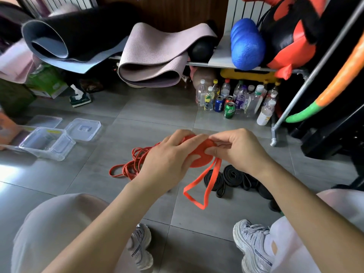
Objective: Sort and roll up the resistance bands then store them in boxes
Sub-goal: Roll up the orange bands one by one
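Note:
Both hands hold a partly rolled red resistance band above the grey floor. My left hand grips the flat coil from the left. My right hand pinches its right edge with curled fingers. The band's loose end hangs below as a loop. A tangle of loose red bands lies on the floor behind my left hand. Rolled black bands lie on the floor under my right wrist. Clear plastic boxes stand open at the left, with a lid beside them.
Rolled yoga mats and a blue foam roller sit on a low shelf at the back. Several bottles and cans stand under it. A metal rack leg is to the right. My knees and shoes fill the foreground.

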The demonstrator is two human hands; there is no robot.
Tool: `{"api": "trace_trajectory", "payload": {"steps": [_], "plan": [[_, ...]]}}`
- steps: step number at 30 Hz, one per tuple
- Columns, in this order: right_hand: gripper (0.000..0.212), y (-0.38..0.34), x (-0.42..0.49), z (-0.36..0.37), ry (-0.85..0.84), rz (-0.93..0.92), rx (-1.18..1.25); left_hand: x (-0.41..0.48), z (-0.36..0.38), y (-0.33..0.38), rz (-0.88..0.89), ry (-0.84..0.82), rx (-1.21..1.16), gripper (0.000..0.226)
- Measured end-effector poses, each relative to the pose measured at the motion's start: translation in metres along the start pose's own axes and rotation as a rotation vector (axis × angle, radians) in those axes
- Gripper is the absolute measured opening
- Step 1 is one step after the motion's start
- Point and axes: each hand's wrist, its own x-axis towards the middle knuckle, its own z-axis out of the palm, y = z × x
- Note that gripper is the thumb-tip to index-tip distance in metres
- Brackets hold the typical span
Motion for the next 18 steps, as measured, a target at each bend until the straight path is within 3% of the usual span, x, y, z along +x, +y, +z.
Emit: {"api": "trace_trajectory", "payload": {"steps": [4, 10, 18], "plan": [[0.033, -0.002, -0.002, 0.002, -0.015, -0.002, 0.017, -0.001, 0.001, -0.005, -0.073, 0.008, -0.17, 0.032], [0.028, -0.019, -0.004, -0.007, 0.028, -0.012, 0.295, 0.003, -0.006, 0.003, -0.247, 0.186, -0.503, 0.036], [0.031, -0.017, -0.003, -0.009, 0.082, 0.006, 0.364, 0.007, -0.012, 0.004, -0.439, 0.36, -0.91, 0.037]]}}
